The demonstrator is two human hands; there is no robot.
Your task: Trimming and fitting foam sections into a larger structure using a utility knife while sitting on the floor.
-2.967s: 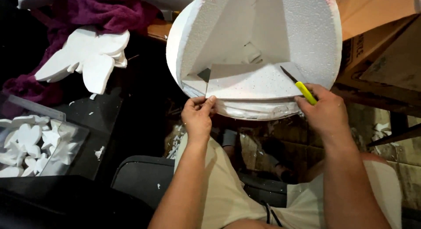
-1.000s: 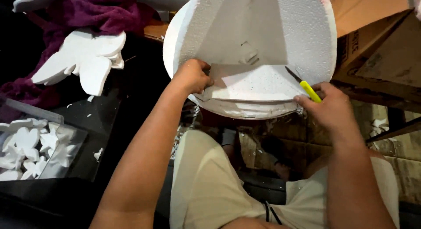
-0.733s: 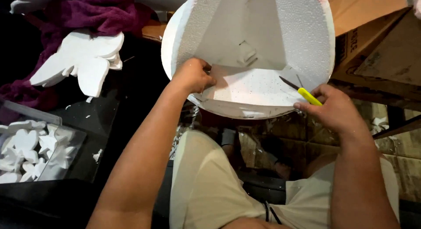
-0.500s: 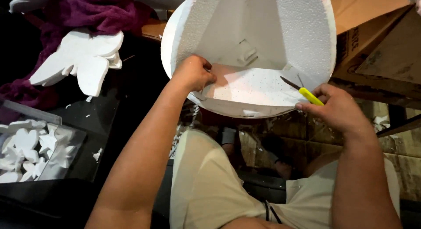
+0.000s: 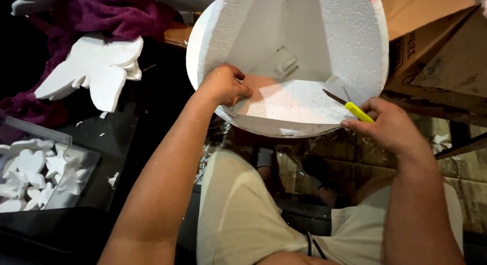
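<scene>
One foam dome (image 5: pixel 284 46) and one yellow knife (image 5: pixel 350 106) were in hand. Right hand (image 5: pixel 388 128) fingers pinched the knife; left hand (image 5: pixel 223 86) fingers gripped the dome's rim, fingertips hidden.

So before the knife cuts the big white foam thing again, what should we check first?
1. Left hand steadies the foam piece: ok, it grips the lower left rim.
2. Right hand has a firm hold on the yellow knife: ok, fingers wrap the handle.
3. Blade rests on the foam's flat inner panel: ok.
4. Left fingers out of the blade's way: ok, they sit on the far side of the panel.
5. Blade sharpness: cannot tell.
6. Legs below the foam protected: not ok, the lap sits directly under the cutting spot.
</scene>
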